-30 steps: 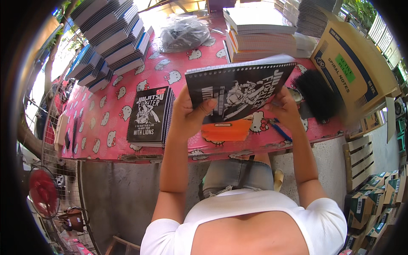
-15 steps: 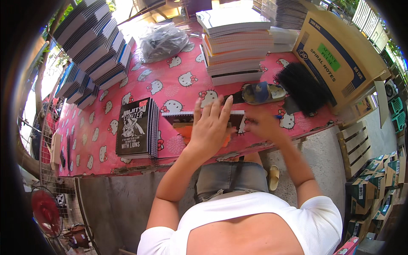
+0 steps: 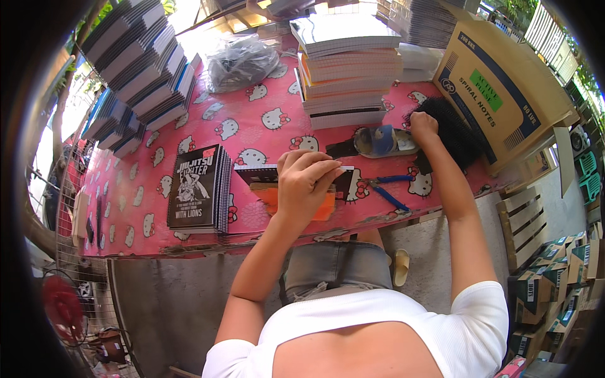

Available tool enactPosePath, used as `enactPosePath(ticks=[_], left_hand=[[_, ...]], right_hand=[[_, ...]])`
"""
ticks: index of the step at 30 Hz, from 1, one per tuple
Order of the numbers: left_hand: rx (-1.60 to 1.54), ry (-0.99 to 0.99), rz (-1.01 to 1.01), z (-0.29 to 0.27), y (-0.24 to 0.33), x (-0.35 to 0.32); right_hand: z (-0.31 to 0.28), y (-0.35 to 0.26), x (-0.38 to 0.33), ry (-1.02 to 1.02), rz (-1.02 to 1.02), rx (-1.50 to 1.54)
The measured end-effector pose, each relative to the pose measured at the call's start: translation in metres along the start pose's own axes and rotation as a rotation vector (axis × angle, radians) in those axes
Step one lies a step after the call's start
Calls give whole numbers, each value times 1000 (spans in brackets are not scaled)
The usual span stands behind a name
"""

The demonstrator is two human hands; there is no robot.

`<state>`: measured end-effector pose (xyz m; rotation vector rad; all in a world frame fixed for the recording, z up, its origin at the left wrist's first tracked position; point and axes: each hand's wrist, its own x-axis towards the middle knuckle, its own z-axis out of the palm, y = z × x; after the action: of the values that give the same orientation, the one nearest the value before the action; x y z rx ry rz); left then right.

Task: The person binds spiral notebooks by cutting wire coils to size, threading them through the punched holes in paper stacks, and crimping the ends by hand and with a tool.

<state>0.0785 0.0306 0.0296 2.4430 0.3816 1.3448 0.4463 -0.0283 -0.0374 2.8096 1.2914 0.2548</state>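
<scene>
My left hand (image 3: 305, 186) is closed over the top edge of a notebook (image 3: 257, 173) that stands on its edge near the table's front. Its dark cover carries a row of holes along the top. An orange piece (image 3: 322, 210) lies under it, partly hidden by my hand and wrist. Farther right, my right hand (image 3: 425, 126) is a closed fist at the left side of a bundle of black spiral binding coils (image 3: 450, 135). Whatever its fingers hold is hidden. Between my hands lie blue-handled pliers (image 3: 389, 191), open on the tablecloth.
Left of my hand sits a pile of black spiral notebooks (image 3: 196, 192). Tall notebook stacks (image 3: 142, 69) rise at far left, and a paper stack (image 3: 346, 69) behind. A tape dispenser (image 3: 384, 141), a clear plastic bag (image 3: 239, 63) and a cardboard box (image 3: 504, 94) also occupy the table.
My right hand has moved from beside the notebook, away and right to the coil bundle. The pliers are now uncovered. My left hand's fingers have gone from outstretched to curled over the notebook.
</scene>
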Motion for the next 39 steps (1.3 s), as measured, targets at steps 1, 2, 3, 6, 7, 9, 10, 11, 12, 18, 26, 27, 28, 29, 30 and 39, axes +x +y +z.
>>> enactPosePath(ticks=[1,2,3,6,7,9,10,11,12,18,26,27,28,29,30,39], left_hand=[[-8,-21,-25,0,1,0],[-18,-42,-48,-1,2,-1],[-18,-43,-39,-1,2,-1],[-42,-63,-57,0,2,0],[-31,-49,-62,-2,2,-1],[-24,-34,-76,-3,3,-2],[-23,-30,-114,-3,6,0],[-14,-26,-155,-5,7,0],[-20,-28,-152,-5,6,-1],[-53,-70,-126,-6,9,-4],[-35,-39,-142,-5,8,-6],[-30,-36,-143,-5,6,-7],[-39,-21,-162,-5,5,-8],[-47,-5,-181,-6,3,-9],[-53,-6,-183,-6,6,-7],[82,-61,-159,-9,2,-12]], right_hand=[[-3,0,0,-5,-7,-27],[-7,2,-2,-6,-1,-18],[-14,5,-1,-1,4,53],[-26,14,-20,373,-63,575],[-37,4,-36,432,-205,641],[-65,-31,-86,485,-512,688],[-79,-48,-113,487,-671,670],[-99,-68,-142,401,-674,831],[-114,-82,-163,317,-663,983],[-107,-108,-175,403,-446,1200],[-126,-104,-166,-196,-398,1312],[-129,-106,-164,-435,-228,1391],[-129,-112,-166,-437,-234,1392],[-128,-121,-172,-22,-386,1204],[-126,-124,-176,380,-506,975],[-123,-129,-182,270,-500,912]])
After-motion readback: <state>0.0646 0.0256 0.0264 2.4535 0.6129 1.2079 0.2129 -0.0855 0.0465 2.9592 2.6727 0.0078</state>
